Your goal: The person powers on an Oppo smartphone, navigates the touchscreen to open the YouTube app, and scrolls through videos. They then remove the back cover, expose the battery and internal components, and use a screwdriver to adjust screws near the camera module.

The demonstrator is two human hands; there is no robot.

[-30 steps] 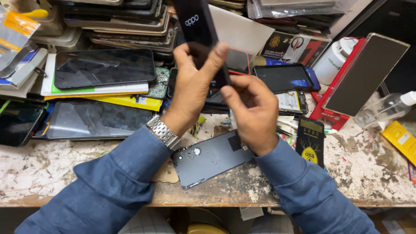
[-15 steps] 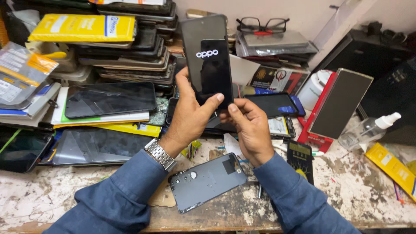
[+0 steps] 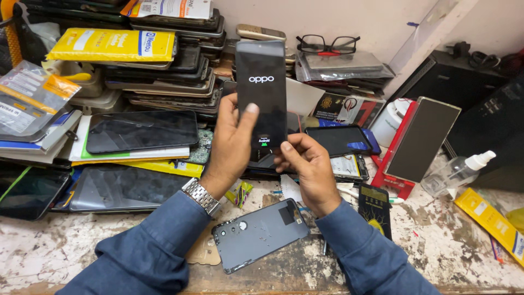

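The left hand (image 3: 232,142) grips the upright phone (image 3: 261,93) by its edges, right hand (image 3: 305,164) pinching its bottom corner; it looks light, stiff, slippery glass, likely fragile.

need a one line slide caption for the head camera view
Both hands, left hand and right hand, hold a lit smartphone upright above a grey back cover on a cluttered workbench.

wall (image 3: 382,22): pale, plain | workbench (image 3: 65,246): chipped white paint, perhaps wood
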